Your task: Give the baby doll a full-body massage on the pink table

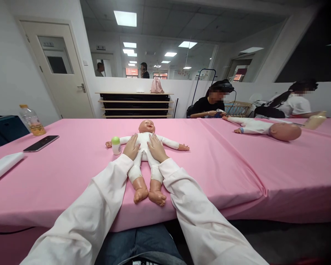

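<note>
A baby doll (145,141) in a white suit lies on its back on the pink table (71,165), head away from me, bare feet toward me. My left hand (131,147) rests flat on the left side of its belly. My right hand (156,148) rests flat on the right side. Both hands have fingers extended and hold nothing. A small white bottle with a green cap (116,145) stands beside the doll's arm, just left of my left hand.
A phone (41,143), a plastic bottle (31,120) and a white flat object (4,166) sit at the left. A second doll (267,129) lies at the far right, where two seated people work. A shelf (135,104) and door stand behind.
</note>
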Motion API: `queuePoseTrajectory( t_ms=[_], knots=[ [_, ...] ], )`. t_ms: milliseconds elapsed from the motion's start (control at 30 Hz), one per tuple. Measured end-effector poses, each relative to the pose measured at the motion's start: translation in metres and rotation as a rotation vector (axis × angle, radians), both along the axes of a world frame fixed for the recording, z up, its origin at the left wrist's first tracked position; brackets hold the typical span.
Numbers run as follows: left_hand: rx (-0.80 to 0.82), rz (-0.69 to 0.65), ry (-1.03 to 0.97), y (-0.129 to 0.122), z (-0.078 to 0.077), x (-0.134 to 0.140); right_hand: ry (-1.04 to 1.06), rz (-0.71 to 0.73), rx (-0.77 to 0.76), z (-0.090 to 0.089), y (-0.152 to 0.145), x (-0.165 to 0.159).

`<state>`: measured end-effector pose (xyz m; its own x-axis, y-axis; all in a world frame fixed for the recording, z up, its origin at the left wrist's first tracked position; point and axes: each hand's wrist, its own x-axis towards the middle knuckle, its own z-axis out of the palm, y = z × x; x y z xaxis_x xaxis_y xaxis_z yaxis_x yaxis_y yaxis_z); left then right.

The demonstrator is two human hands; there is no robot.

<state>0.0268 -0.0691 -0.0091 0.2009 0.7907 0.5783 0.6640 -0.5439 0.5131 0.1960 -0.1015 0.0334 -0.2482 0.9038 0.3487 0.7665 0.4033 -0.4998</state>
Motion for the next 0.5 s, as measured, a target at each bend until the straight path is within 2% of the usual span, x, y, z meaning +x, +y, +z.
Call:
queuePoseTrajectory(
  t_ms=[167,367,500],
  knots=[
    [-0.193,-0.149,0.172,-0.005,0.005,0.005,-0.083,0.082,-0.109,-0.003,0.003,0.001],
    [-0.161,-0.128,0.226,-0.010,0.009,0.007,0.161,0.049,0.092,-0.004,0.016,0.013],
    [-0.124,-0.110,0.259,-0.017,0.011,0.009,0.207,0.118,-0.049,-0.013,0.031,0.020]
  ],
)
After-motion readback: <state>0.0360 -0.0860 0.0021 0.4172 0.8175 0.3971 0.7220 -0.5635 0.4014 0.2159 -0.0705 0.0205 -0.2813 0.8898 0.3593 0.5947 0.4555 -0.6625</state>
